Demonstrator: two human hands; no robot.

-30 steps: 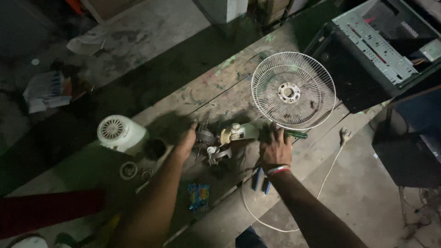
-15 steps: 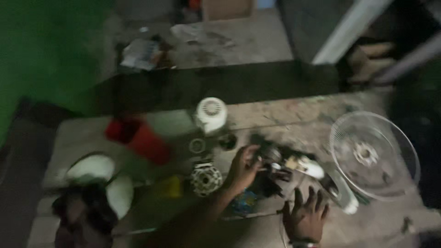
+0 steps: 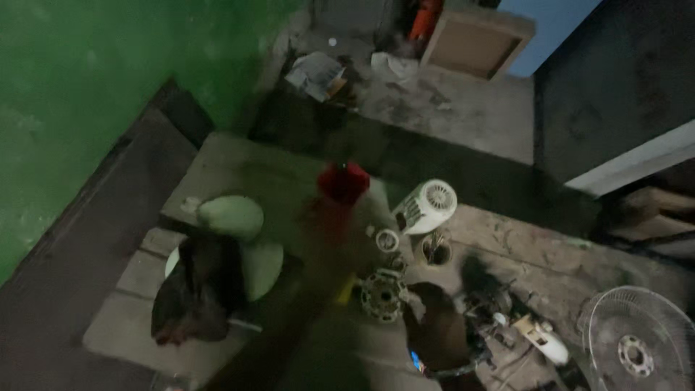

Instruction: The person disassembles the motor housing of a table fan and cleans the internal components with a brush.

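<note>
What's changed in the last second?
The left hand left the motor parts and swung out to the red can; blur hides any grip. The right hand stays by the parts. White housing and fan guard are unmoved.

The picture is dim; the green wall [image 3: 87, 80] looks brightest; the arm [image 3: 304, 318] is a dark blur; the workbench [image 3: 536, 246] lies in shadow.
</note>
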